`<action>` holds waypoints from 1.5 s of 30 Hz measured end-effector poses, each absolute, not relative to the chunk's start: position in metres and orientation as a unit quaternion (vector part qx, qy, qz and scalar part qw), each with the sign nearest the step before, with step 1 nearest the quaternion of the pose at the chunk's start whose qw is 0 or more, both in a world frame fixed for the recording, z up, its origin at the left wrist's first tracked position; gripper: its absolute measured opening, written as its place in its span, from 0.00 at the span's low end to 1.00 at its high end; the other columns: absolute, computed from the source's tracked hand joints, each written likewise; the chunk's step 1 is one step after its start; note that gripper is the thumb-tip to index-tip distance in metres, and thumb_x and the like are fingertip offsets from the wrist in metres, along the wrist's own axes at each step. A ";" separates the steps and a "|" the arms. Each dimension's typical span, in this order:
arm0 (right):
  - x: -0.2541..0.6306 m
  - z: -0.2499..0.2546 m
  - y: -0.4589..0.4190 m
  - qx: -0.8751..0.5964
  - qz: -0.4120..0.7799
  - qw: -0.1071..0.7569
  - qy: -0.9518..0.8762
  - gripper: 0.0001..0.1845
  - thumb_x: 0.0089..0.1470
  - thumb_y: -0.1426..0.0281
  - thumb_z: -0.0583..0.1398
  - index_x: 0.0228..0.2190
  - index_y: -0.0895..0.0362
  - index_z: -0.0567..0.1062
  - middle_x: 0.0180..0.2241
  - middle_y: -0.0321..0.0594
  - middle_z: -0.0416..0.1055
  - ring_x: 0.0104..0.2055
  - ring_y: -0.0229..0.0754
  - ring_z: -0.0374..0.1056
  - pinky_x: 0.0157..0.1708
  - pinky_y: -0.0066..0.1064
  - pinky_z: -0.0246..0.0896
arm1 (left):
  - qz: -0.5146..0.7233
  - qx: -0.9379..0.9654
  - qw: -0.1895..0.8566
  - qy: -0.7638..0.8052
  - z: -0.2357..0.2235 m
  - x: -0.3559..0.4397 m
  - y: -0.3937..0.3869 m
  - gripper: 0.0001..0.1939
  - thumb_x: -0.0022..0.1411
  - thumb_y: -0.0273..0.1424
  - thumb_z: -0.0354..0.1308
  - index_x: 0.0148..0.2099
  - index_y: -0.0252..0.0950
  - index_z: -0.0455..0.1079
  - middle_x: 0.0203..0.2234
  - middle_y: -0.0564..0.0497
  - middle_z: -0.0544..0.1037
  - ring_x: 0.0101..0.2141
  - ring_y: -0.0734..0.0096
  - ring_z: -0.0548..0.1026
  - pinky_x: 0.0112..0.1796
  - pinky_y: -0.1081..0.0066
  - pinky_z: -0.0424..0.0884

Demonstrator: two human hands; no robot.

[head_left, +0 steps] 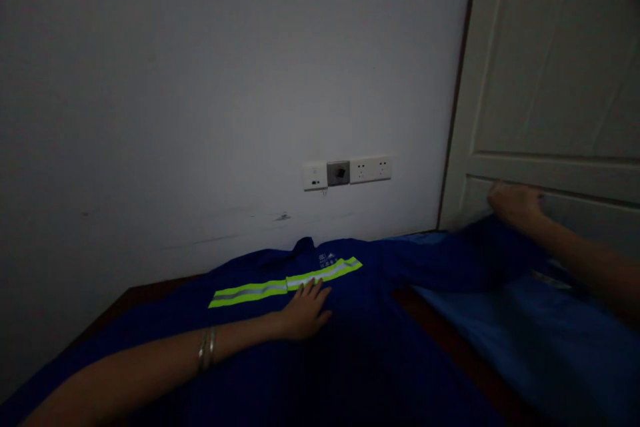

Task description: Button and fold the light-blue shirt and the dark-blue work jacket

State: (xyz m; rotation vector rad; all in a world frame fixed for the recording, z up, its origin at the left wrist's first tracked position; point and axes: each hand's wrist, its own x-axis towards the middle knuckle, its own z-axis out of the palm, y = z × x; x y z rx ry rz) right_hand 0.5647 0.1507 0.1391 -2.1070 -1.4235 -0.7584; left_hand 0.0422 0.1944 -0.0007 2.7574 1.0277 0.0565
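Observation:
A dark blue work jacket (350, 347) with a yellow-green reflective stripe (285, 282) lies spread on a dark wooden table (135, 293). My left hand (305, 310) rests flat on the jacket just below the stripe, fingers stretched out; bangles circle that wrist. My right hand (515, 203) is closed on the end of the jacket's sleeve (450, 257), held out to the right near the door. The light is dim.
A white wall with a row of sockets (347, 172) stands right behind the table. A white panelled door (555, 93) fills the right side. A lighter blue cloth (525, 340) lies on the right under the sleeve.

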 end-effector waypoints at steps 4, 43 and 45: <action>0.478 0.092 0.170 -0.736 -0.279 0.102 -0.609 0.20 0.52 0.77 0.48 0.45 0.71 0.69 0.43 0.73 0.66 0.45 0.63 0.66 0.39 0.52 0.58 | 0.052 0.886 0.093 0.452 0.009 -0.031 0.225 0.28 0.63 0.40 0.42 0.61 0.31 0.52 0.61 0.39 0.53 0.61 0.54 0.46 0.58 0.55 0.45; 0.345 -0.037 -0.005 -0.707 -0.075 0.034 -0.702 0.25 0.57 0.55 0.42 0.30 0.56 0.71 0.24 0.49 0.74 0.26 0.56 0.72 0.24 0.45 0.64 | -0.049 0.681 0.292 0.670 0.029 -0.258 0.011 0.29 0.48 0.58 0.47 0.24 0.34 0.64 0.14 0.52 0.69 0.11 0.77 0.61 0.13 0.76 0.55; 0.341 -0.039 -0.010 -0.704 -0.070 0.035 -0.705 0.24 0.57 0.56 0.41 0.33 0.56 0.70 0.24 0.49 0.74 0.26 0.56 0.72 0.23 0.45 0.64 | -0.037 0.679 0.288 0.674 0.026 -0.252 0.003 0.29 0.47 0.58 0.47 0.23 0.34 0.62 0.14 0.53 0.68 0.11 0.77 0.61 0.12 0.76 0.55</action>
